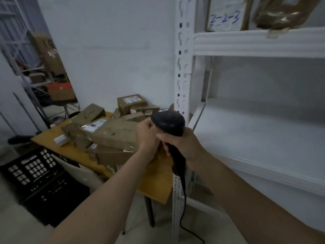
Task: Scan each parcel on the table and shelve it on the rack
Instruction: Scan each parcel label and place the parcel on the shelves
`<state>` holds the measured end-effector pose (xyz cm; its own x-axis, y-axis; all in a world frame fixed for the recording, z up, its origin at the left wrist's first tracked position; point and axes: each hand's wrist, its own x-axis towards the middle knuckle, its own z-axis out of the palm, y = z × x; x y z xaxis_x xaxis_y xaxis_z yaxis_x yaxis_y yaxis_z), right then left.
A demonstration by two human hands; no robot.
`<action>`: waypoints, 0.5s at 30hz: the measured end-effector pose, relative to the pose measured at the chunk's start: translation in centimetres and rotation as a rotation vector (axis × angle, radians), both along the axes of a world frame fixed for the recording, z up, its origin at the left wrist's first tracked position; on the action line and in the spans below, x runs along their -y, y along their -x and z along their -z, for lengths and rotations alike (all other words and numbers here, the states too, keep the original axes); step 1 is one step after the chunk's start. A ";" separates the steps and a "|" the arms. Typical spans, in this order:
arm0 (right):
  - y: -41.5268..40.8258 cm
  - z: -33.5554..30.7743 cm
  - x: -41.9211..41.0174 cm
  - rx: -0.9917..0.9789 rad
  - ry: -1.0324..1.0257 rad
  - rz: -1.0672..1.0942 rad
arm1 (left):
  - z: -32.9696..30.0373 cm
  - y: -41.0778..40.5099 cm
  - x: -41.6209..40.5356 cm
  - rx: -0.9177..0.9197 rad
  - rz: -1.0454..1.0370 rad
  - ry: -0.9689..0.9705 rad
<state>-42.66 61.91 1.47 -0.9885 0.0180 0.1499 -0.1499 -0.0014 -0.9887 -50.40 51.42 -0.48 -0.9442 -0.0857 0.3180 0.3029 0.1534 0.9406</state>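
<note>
while the right hand gripped the black scanner by its handle, the left hand curled against the scanner's head, though what it pinched could not be told. just beyond both hands, brown parcels lay heaped on the yellow table by a white wall, the white rack standing right, a black crate left.
</note>
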 end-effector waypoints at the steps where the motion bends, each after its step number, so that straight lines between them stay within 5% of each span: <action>1: 0.9 0.9 0.9 0.019 -0.006 -0.004 | 0.7 0.7 1.0 0.014 -0.004 0.032; 15: 17.7 9.4 10.0 0.382 0.131 0.382 | 8.5 18.7 15.4 0.258 -0.073 0.302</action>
<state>-60.34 51.89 -7.92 -0.8916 0.3806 -0.2454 0.2052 -0.1436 -0.9681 -69.11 36.02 -8.96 -0.9912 -0.0948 0.0921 0.0403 0.4469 0.8937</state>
